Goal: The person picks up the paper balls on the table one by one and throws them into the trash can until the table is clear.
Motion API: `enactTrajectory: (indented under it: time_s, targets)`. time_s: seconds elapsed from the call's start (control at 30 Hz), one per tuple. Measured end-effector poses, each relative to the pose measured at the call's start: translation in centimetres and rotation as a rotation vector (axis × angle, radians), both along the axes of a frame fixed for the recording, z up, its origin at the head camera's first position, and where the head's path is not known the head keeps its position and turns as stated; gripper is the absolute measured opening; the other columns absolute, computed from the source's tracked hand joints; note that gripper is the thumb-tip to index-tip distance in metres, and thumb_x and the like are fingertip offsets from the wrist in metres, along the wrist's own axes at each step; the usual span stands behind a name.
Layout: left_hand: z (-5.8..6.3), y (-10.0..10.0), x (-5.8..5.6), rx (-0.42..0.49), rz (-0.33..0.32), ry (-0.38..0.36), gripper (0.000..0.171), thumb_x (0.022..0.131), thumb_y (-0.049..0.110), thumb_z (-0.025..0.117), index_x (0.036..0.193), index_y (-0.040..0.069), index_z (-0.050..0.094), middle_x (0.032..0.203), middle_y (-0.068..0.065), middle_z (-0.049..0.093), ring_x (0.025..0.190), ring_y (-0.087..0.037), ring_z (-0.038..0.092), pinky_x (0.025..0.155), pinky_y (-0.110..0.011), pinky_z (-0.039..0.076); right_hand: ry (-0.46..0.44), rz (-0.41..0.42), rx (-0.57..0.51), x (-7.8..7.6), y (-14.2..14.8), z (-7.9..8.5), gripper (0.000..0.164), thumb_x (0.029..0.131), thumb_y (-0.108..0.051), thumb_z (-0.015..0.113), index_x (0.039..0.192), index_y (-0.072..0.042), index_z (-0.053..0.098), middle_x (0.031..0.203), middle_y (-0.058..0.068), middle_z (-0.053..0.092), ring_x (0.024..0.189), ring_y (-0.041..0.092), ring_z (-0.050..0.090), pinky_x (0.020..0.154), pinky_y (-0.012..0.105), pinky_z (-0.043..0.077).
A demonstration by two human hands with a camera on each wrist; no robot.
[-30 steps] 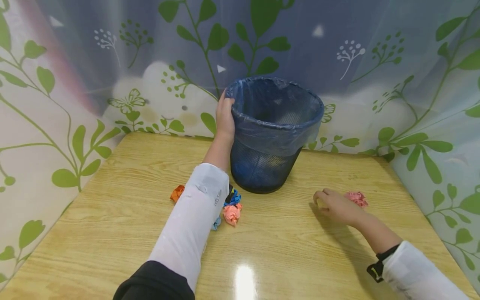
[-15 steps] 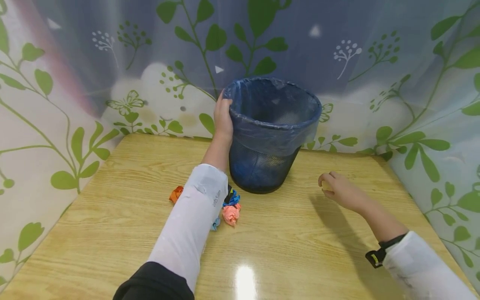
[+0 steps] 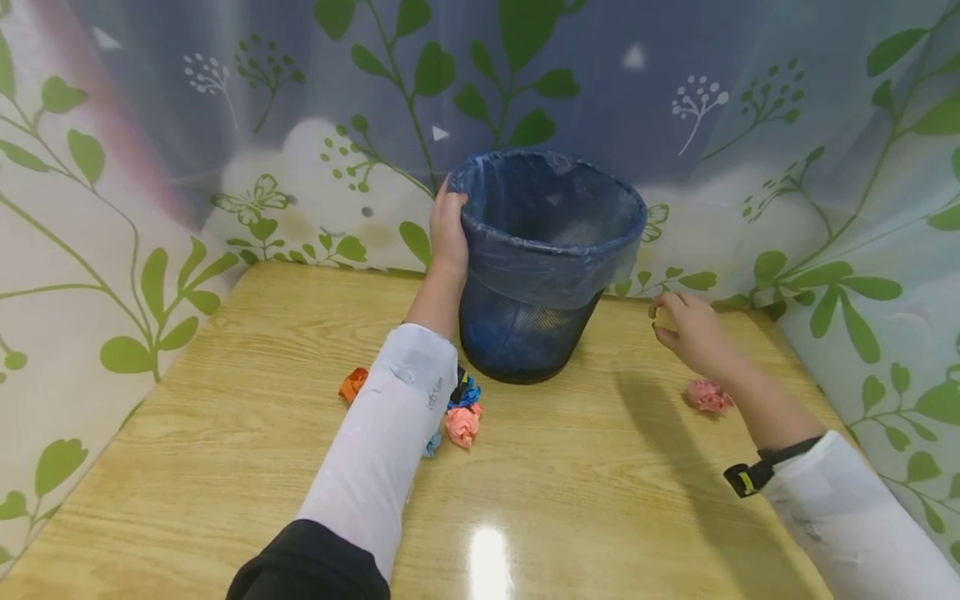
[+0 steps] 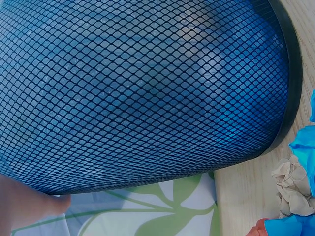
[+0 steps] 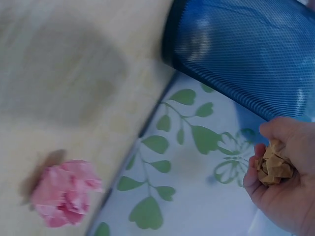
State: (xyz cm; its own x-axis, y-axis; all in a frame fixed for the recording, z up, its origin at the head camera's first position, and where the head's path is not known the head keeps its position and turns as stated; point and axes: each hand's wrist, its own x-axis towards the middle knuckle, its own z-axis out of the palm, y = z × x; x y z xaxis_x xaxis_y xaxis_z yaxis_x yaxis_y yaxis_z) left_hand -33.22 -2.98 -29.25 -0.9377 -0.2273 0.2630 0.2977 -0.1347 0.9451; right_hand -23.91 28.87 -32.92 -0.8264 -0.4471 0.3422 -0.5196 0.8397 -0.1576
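A mesh wastebasket with a blue plastic liner folded over its rim stands tilted at the back of the table. My left hand grips its rim on the left side; the left wrist view shows just part of that hand by the mesh. To the right of the basket, my right hand is raised above the table. Between its thumb and curled fingers it holds a tan crumpled paper ball, hardly visible in the head view. Below that hand lies a pink crumpled paper ball.
Left of the basket's front, around my left sleeve, lie several paper balls: an orange one, a salmon one, a light blue one and a darker blue one. A leaf-patterned curtain borders the table's back and sides.
My right hand has lifted off the table with the tan paper ball and moved up and back, uncovering the pink one. My left hand stays on the wastebasket's rim.
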Motion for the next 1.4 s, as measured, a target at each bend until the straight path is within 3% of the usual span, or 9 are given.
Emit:
enactTrajectory:
  time_s: [0.1,0.27,0.57,0.8,1.13,1.4]
  targets:
    - [0.3,0.0,0.1,0.011,0.005,0.002,0.063,0.089,0.025,0.034,0.15,0.011,0.036,0.157,-0.003,0.034,0.142,-0.018,0.032,0.112,-0.027,0.028,-0.028,-0.057,-0.016,-0.4,-0.4,1.5,0.016,0.087,0.006,0.06,0.101,0.005,0.053,0.1,0.029,0.054,0.09,0.043,0.053,0.076,0.053,0.043]
    - [0.5,0.0,0.0,0.023,0.011,-0.001,0.063,0.088,0.024,0.035,0.15,0.011,0.036,0.156,-0.002,0.035,0.141,-0.017,0.035,0.11,-0.025,0.03,-0.118,-0.142,-0.04,-1.0,-0.9,3.8,0.015,0.094,-0.002,0.053,0.107,0.004,0.051,0.1,0.026,0.051,0.085,0.037,0.047,0.073,0.048,0.039]
    - [0.4,-0.1,0.1,0.026,-0.003,0.0,0.063,0.089,0.025,0.035,0.151,0.011,0.035,0.157,-0.002,0.034,0.141,-0.017,0.034,0.11,-0.025,0.03,-0.2,-0.192,-0.073,-2.0,-1.7,7.0,0.021,0.097,-0.007,0.048,0.116,0.004,0.048,0.113,0.029,0.045,0.094,0.04,0.045,0.077,0.052,0.039]
    - [0.4,-0.1,0.1,0.021,0.002,0.01,0.063,0.089,0.023,0.034,0.151,0.01,0.035,0.157,-0.004,0.034,0.142,-0.019,0.033,0.111,-0.026,0.029,-0.158,-0.204,-0.14,-2.7,-2.3,8.8,0.023,0.097,-0.006,0.048,0.117,0.004,0.049,0.121,0.03,0.041,0.109,0.043,0.041,0.088,0.058,0.036]
    - [0.2,-0.1,0.0,0.009,0.004,0.007,0.063,0.089,0.024,0.034,0.15,0.01,0.036,0.156,-0.003,0.035,0.142,-0.018,0.033,0.112,-0.025,0.028,-0.089,-0.191,-0.205,-3.3,-4.1,10.9,0.026,0.097,-0.009,0.049,0.12,0.002,0.053,0.125,0.027,0.046,0.116,0.042,0.042,0.093,0.057,0.034]
    - [0.1,-0.1,0.1,-0.011,-0.006,-0.007,0.063,0.09,0.027,0.034,0.151,0.012,0.034,0.157,-0.002,0.033,0.143,-0.018,0.032,0.113,-0.028,0.027,-0.08,-0.196,-0.213,-3.8,-5.4,12.1,0.029,0.098,-0.014,0.049,0.124,-0.002,0.054,0.128,0.024,0.046,0.111,0.039,0.044,0.087,0.055,0.036]
